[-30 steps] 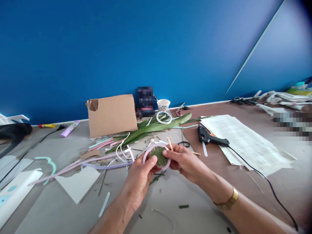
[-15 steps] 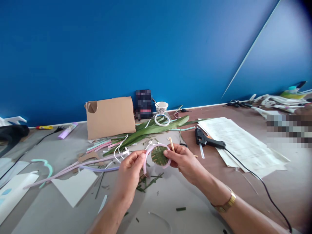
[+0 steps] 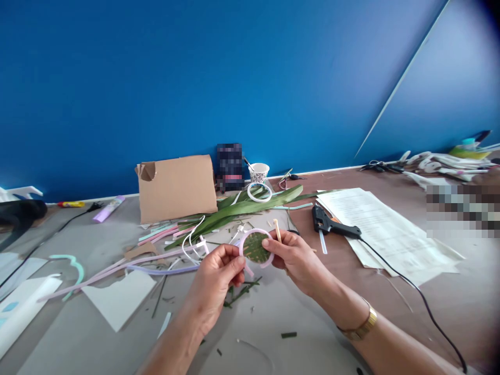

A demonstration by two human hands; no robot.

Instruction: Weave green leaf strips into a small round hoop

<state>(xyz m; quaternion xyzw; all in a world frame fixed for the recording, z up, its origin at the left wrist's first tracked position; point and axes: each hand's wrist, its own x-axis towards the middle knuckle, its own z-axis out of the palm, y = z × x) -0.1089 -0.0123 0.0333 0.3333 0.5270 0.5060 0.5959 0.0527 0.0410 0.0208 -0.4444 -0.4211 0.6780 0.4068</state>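
A round green disc [image 3: 253,248], which looks made of leaf pieces, is pinched at its right edge between the thumb and fingers of my right hand [image 3: 299,258]. Curving round the disc is a pale pink foam-like strip [image 3: 254,230], its loose end hanging at the lower left. My left hand [image 3: 221,265] is closed on this strip beside the disc's left edge. A thin light wooden stick [image 3: 277,230] sticks up from among my right fingers. Dark green leaf scraps [image 3: 246,291] lie on the table below.
A black glue gun [image 3: 336,224] rests by printed sheets [image 3: 390,229] on the right, its cord trailing forward. Behind my hands are long green leaves [image 3: 242,208], a white ring [image 3: 260,192], a paper cup [image 3: 259,173] and cardboard [image 3: 177,190]. Coloured strips [image 3: 113,271] lie left.
My left hand has shifted right and slightly down, bending the pink strip closer round the disc's left side. My right hand has barely moved and keeps its pinch.
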